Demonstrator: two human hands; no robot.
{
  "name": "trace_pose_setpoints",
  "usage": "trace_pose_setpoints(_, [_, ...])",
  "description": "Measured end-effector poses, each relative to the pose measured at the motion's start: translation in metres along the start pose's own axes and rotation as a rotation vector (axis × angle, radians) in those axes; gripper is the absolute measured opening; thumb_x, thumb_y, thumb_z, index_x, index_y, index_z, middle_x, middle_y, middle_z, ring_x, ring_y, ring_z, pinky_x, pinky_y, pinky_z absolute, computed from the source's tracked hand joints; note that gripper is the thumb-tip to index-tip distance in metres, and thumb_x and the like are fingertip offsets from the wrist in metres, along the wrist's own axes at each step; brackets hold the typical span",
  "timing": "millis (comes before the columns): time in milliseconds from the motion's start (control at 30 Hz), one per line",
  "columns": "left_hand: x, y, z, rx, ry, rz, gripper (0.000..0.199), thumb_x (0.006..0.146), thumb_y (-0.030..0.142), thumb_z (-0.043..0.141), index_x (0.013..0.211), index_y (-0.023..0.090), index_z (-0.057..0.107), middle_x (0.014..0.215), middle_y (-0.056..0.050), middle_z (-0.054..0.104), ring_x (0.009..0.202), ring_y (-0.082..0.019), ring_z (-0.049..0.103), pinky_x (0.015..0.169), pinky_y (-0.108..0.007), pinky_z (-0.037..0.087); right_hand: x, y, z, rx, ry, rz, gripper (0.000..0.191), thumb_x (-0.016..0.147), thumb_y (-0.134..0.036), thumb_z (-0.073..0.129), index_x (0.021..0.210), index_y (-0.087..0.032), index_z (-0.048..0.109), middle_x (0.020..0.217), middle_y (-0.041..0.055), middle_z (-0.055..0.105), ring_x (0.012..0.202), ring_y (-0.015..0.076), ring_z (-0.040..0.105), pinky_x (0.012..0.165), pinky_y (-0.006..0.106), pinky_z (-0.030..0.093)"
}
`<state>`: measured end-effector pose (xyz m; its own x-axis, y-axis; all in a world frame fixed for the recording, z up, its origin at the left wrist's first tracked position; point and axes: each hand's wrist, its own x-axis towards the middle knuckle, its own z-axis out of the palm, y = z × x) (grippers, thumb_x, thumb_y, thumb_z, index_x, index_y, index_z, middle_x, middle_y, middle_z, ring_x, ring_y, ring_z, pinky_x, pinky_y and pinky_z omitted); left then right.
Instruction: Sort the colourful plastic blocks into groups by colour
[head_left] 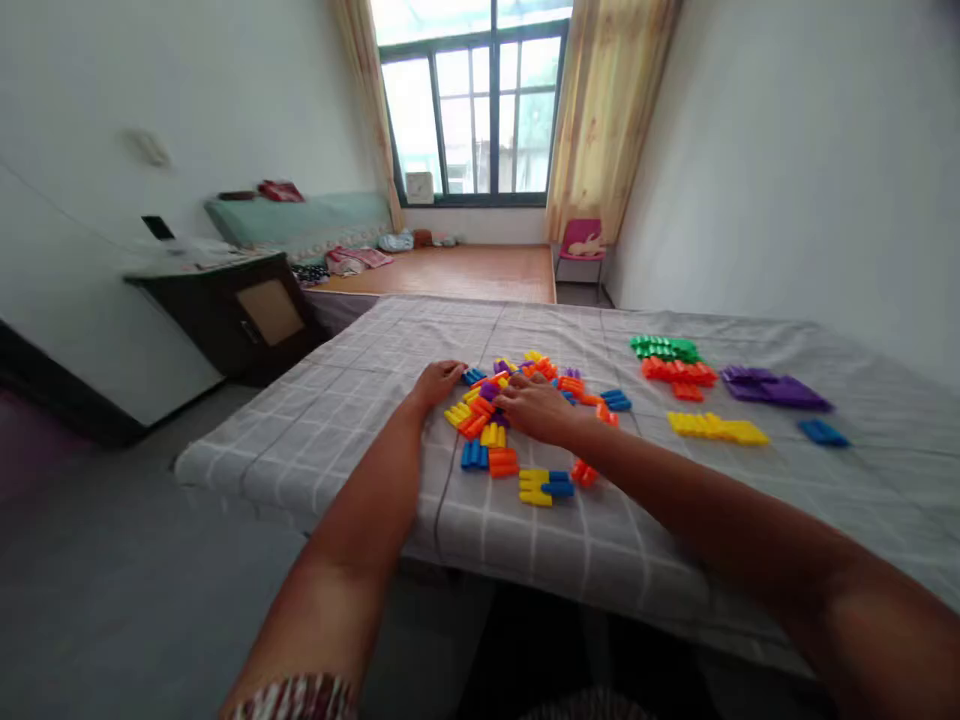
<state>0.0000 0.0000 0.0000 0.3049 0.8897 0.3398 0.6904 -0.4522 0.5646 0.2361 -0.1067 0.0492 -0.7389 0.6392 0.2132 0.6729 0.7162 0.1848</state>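
Note:
A loose pile of plastic pieces in orange [502, 462], yellow [493, 436], blue [474, 456] and purple lies on the checked cloth. At the pile's left edge is my left hand [438, 384], its fingertips beside a blue piece [472, 376]; whether it grips anything is too small to tell. My right hand [534, 408] rests over the middle of the pile, fingers spread and touching pieces, hiding some beneath it. A joined yellow and blue cluster [546, 487] lies nearer the front edge.
Sorted to the right are green pieces [664, 348], orange pieces [679, 372], purple pieces [776, 388], yellow pieces [718, 428] and blue pieces [823, 432]. The cloth-covered table [315, 420] has its front edge close to me. A bed, cabinet and pink chair stand beyond.

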Motion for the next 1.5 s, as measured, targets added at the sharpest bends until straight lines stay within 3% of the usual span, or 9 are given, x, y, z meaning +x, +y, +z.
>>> trace_pose_setpoints(200, [0.000,0.002,-0.002,-0.018,0.003,-0.028,0.045,0.087,0.042,0.041,0.102,0.014,0.073,0.103,-0.007,0.074,0.095,-0.020,0.066,0.083,-0.026,0.048,-0.009,-0.004,-0.018,0.067,-0.081,0.022,0.029,0.086,-0.036,0.056,0.110,-0.023,0.063,0.117,0.0100,0.065,0.114,0.0290,0.050,0.091,0.044,0.040])
trace_pose_setpoints(333, [-0.001,0.004,-0.003,-0.081,0.014,-0.051,0.046,0.086,0.044,0.043,0.101,0.014,0.073,0.100,-0.007,0.074,0.093,-0.020,0.066,0.082,-0.026,0.049,-0.017,-0.004,-0.016,0.072,-0.097,0.049,0.033,0.083,-0.040,0.061,0.111,-0.023,0.061,0.113,0.0096,0.065,0.112,0.0291,0.052,0.089,0.044,0.041])
trace_pose_setpoints(500, [-0.002,0.005,-0.005,-0.120,0.037,-0.079,0.047,0.083,0.047,0.046,0.100,0.012,0.073,0.100,-0.008,0.074,0.091,-0.021,0.066,0.083,-0.029,0.049,-0.018,0.005,-0.001,0.107,-0.034,0.143,0.031,0.075,-0.034,0.067,0.102,-0.019,0.062,0.107,0.0115,0.066,0.110,0.0297,0.052,0.089,0.043,0.041])
trace_pose_setpoints(733, [-0.001,0.001,-0.005,-0.221,0.035,-0.134,0.052,0.079,0.055,0.051,0.101,0.014,0.073,0.099,-0.008,0.074,0.093,-0.023,0.066,0.082,-0.030,0.051,-0.033,0.045,-0.002,0.524,0.237,0.229,0.017,0.077,-0.016,0.063,0.094,-0.018,0.062,0.098,0.0037,0.069,0.096,0.0173,0.059,0.086,0.030,0.044])
trace_pose_setpoints(800, [0.001,-0.002,-0.005,-0.245,0.047,-0.160,0.053,0.077,0.058,0.053,0.101,0.015,0.073,0.100,-0.008,0.074,0.093,-0.023,0.067,0.082,-0.031,0.052,-0.038,0.051,-0.004,0.562,0.241,0.200,0.018,0.079,-0.014,0.063,0.096,-0.018,0.064,0.098,0.0028,0.070,0.094,0.0160,0.060,0.086,0.029,0.044])
trace_pose_setpoints(1033, [0.004,-0.005,-0.008,-0.280,0.049,-0.200,0.057,0.071,0.063,0.058,0.099,0.015,0.073,0.100,-0.008,0.074,0.093,-0.024,0.067,0.083,-0.032,0.053,-0.040,0.028,0.008,0.298,0.103,0.038,0.032,0.086,-0.038,0.061,0.116,-0.025,0.065,0.113,0.0056,0.067,0.112,0.0272,0.054,0.090,0.040,0.043])
trace_pose_setpoints(1167, [0.002,-0.004,-0.009,-0.268,0.048,-0.204,0.058,0.071,0.063,0.058,0.100,0.015,0.073,0.101,-0.008,0.074,0.094,-0.024,0.067,0.085,-0.032,0.052,-0.041,0.011,0.012,0.200,0.127,0.012,0.029,0.091,-0.026,0.054,0.118,-0.025,0.062,0.126,0.0049,0.061,0.118,0.0261,0.052,0.093,0.039,0.041])
trace_pose_setpoints(1300, [0.002,-0.003,-0.009,-0.290,0.056,-0.233,0.060,0.069,0.065,0.060,0.099,0.016,0.073,0.102,-0.009,0.074,0.095,-0.025,0.067,0.085,-0.032,0.052,-0.043,0.009,0.012,0.189,0.131,0.004,0.029,0.090,-0.031,0.056,0.118,-0.022,0.060,0.127,0.0061,0.060,0.118,0.0259,0.051,0.093,0.038,0.042])
trace_pose_setpoints(1500, [-0.001,0.006,-0.010,-0.270,0.070,-0.243,0.061,0.068,0.067,0.059,0.097,0.015,0.074,0.100,-0.009,0.074,0.093,-0.025,0.067,0.084,-0.034,0.052,-0.043,0.015,0.020,0.281,0.117,0.084,0.025,0.086,-0.021,0.061,0.111,-0.019,0.061,0.110,0.0064,0.067,0.106,0.0219,0.056,0.088,0.033,0.044])
